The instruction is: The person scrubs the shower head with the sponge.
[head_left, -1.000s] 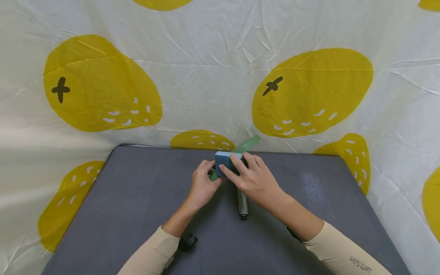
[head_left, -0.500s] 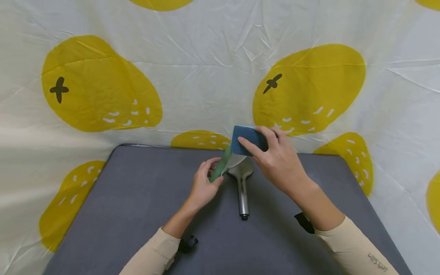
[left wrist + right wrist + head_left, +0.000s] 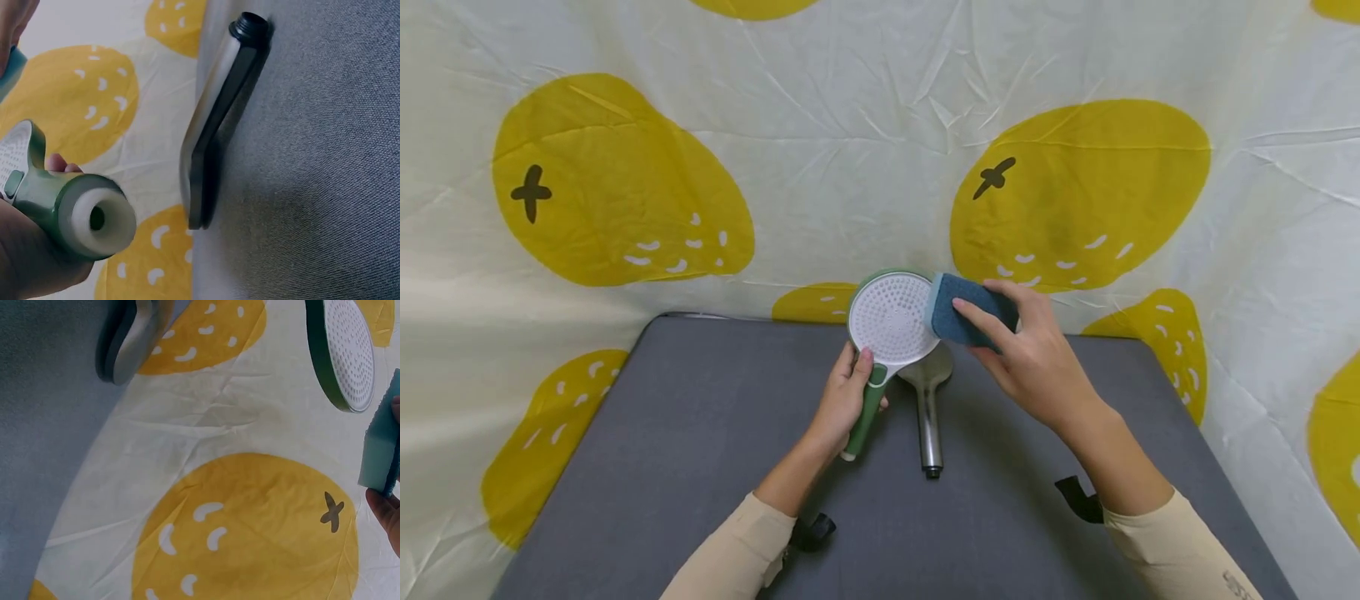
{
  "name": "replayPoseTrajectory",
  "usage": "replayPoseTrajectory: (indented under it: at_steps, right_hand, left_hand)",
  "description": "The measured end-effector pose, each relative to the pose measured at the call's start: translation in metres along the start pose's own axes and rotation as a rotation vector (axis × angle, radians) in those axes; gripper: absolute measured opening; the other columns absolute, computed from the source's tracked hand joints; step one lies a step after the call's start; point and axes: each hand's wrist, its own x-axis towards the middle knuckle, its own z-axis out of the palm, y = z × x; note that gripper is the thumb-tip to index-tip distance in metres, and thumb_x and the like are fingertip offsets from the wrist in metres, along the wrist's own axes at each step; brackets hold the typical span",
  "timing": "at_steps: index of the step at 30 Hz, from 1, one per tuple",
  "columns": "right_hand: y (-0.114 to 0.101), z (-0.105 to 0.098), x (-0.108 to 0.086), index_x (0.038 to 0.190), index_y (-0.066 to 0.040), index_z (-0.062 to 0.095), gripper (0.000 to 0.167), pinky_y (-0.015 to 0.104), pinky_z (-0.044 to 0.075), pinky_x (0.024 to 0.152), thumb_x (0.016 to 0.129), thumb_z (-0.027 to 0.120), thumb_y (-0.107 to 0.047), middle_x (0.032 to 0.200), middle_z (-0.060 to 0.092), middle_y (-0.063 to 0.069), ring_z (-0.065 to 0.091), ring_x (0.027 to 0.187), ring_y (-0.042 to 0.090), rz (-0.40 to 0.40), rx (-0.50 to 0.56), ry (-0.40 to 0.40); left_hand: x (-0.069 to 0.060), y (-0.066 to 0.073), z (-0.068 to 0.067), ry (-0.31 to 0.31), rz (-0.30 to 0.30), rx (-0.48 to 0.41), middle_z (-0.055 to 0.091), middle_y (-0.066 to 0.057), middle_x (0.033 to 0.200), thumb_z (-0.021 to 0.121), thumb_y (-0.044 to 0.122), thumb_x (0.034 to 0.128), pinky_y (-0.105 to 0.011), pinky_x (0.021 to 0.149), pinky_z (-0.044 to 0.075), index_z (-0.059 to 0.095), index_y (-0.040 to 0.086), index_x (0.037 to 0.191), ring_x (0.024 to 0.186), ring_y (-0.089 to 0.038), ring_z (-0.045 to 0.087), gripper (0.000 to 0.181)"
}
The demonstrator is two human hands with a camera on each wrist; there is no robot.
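Observation:
A green and white shower head is held up by its handle in my left hand, its white nozzle face turned toward the head camera. In the left wrist view the hollow end of its handle points at the camera. My right hand grips a blue sponge with a darker scouring side. The right wrist view shows the sponge slightly apart from the nozzle face. Below, a metallic grey shower head lies on the table, its round head partly hidden behind the green one.
The grey table spans the area under both hands. Behind it hangs a white cloth printed with yellow fruit shapes. Black straps sit at both wrists.
My left hand has turned the green shower head from edge-on to face-on. My right hand has moved up and right with the sponge. The metallic shower head has stayed put.

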Motion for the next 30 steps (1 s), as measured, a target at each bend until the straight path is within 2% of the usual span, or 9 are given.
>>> replayPoseTrajectory:
  at_steps: [3, 5, 8, 10, 13, 16, 18, 21, 30]
  right_hand:
    - [-0.001, 0.0, -0.004, 0.145, -0.014, 0.059, 0.044, 0.063, 0.044, 0.101, 0.103, 0.065, -0.026, 0.144, 0.047, 0.032, 0.045, 0.128, 0.05, -0.001, 0.011, -0.014]
    - [-0.002, 0.0, -0.006, 0.145, -0.015, 0.058, 0.043, 0.062, 0.044, 0.101, 0.106, 0.058, -0.031, 0.145, 0.046, 0.032, 0.044, 0.129, 0.05, -0.001, 0.018, -0.024]
    - [-0.003, 0.003, -0.008, 0.144, -0.015, 0.059, 0.042, 0.062, 0.044, 0.101, 0.106, 0.058, -0.032, 0.145, 0.046, 0.031, 0.044, 0.129, 0.05, -0.019, 0.03, -0.026]
    - [-0.004, 0.006, -0.01, 0.144, -0.015, 0.059, 0.042, 0.063, 0.044, 0.101, 0.106, 0.058, -0.032, 0.144, 0.047, 0.032, 0.045, 0.129, 0.05, -0.036, 0.034, -0.023]
    - [-0.006, 0.011, -0.011, 0.144, -0.016, 0.059, 0.042, 0.063, 0.045, 0.102, 0.106, 0.057, -0.032, 0.143, 0.049, 0.032, 0.047, 0.128, 0.049, -0.056, 0.022, -0.035]
    - [-0.01, 0.017, -0.01, 0.146, -0.017, 0.058, 0.047, 0.061, 0.05, 0.102, 0.1, 0.069, -0.023, 0.144, 0.048, 0.031, 0.047, 0.128, 0.047, -0.058, 0.001, -0.075]
    - [-0.012, 0.021, -0.009, 0.146, -0.018, 0.058, 0.059, 0.059, 0.053, 0.1, 0.091, 0.08, -0.014, 0.145, 0.048, 0.03, 0.048, 0.127, 0.047, -0.056, -0.008, -0.093]
    - [-0.014, 0.026, -0.006, 0.144, -0.019, 0.059, 0.07, 0.057, 0.056, 0.097, 0.081, 0.088, -0.008, 0.144, 0.049, 0.029, 0.049, 0.125, 0.046, -0.051, -0.02, -0.098]
    - [-0.015, 0.047, -0.002, 0.142, -0.018, 0.061, 0.069, 0.058, 0.055, 0.096, 0.08, 0.089, -0.007, 0.142, 0.05, 0.029, 0.05, 0.123, 0.049, -0.029, 0.011, -0.052]
  left_hand:
    - [0.001, 0.001, -0.001, 0.008, 0.016, -0.04, 0.063, -0.012, 0.118, 0.045, 0.034, 0.1118, -0.028, 0.073, 0.06, 0.048, 0.013, 0.146, 0.081, -0.016, 0.067, 0.04]
    - [0.002, 0.002, -0.002, 0.021, 0.022, -0.053, 0.063, -0.016, 0.131, 0.046, 0.029, 0.1118, -0.025, 0.083, 0.057, 0.046, 0.011, 0.151, 0.095, -0.013, 0.066, 0.043]
    - [0.003, 0.006, -0.003, 0.046, 0.018, -0.081, 0.062, -0.019, 0.139, 0.05, 0.02, 0.1106, -0.022, 0.092, 0.053, 0.047, 0.006, 0.152, 0.106, -0.009, 0.063, 0.044]
    - [0.004, 0.008, -0.004, 0.053, 0.014, -0.101, 0.066, -0.019, 0.134, 0.053, 0.015, 0.1088, -0.024, 0.09, 0.055, 0.051, 0.001, 0.148, 0.103, -0.009, 0.065, 0.042]
    - [0.006, 0.012, -0.004, 0.059, 0.014, -0.125, 0.073, -0.011, 0.118, 0.06, 0.009, 0.1044, -0.026, 0.078, 0.057, 0.059, -0.003, 0.14, 0.091, -0.009, 0.068, 0.037]
    - [0.008, 0.016, -0.005, 0.054, 0.017, -0.124, 0.076, -0.001, 0.104, 0.064, 0.006, 0.1015, -0.026, 0.067, 0.057, 0.062, -0.003, 0.135, 0.08, -0.009, 0.068, 0.035]
    - [0.009, 0.019, -0.005, 0.042, 0.017, -0.134, 0.075, 0.003, 0.098, 0.065, 0.004, 0.1001, -0.026, 0.065, 0.058, 0.061, -0.003, 0.134, 0.078, -0.009, 0.069, 0.035]
    - [0.01, 0.023, -0.004, 0.019, 0.013, -0.171, 0.075, 0.004, 0.095, 0.064, 0.0, 0.0996, -0.028, 0.067, 0.061, 0.059, -0.004, 0.135, 0.078, -0.009, 0.072, 0.036]
    - [0.017, 0.036, -0.007, -0.054, 0.015, -0.289, 0.072, 0.001, 0.103, 0.056, -0.002, 0.103, -0.032, 0.069, 0.064, 0.051, -0.012, 0.141, 0.089, -0.012, 0.072, 0.039]
